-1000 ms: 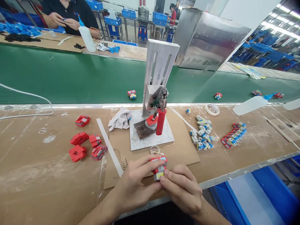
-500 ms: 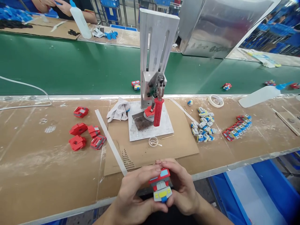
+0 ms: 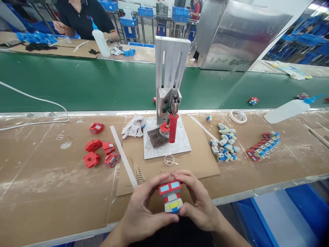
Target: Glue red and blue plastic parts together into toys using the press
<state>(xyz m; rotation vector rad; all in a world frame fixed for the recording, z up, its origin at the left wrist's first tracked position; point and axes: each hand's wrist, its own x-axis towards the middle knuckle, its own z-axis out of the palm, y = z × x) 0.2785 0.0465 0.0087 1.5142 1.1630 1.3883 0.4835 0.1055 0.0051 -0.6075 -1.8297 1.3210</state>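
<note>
Between both hands, at the table's near edge, is a small toy robot figure with a red top, two light-blue panes and a grey, yellow and blue lower part. My left hand grips it from the left, thumb at its bottom edge. From the right my right hand closes on it, fingertips at its top. Beyond them stands a metal toggle press with a red handle; a red part sits under its plunger. A small clear cup holding a cotton swab lies on the cardboard.
Several red parts lie at left, beside a white strip. Grey-blue parts are heaped at right, near a row of red and blue parts. A tape roll, white bottle and green conveyor belt lie beyond.
The toy has turned slightly, so both blue panes now show, with both hands still around it. My view has tilted up and shows more of the person across the belt.
</note>
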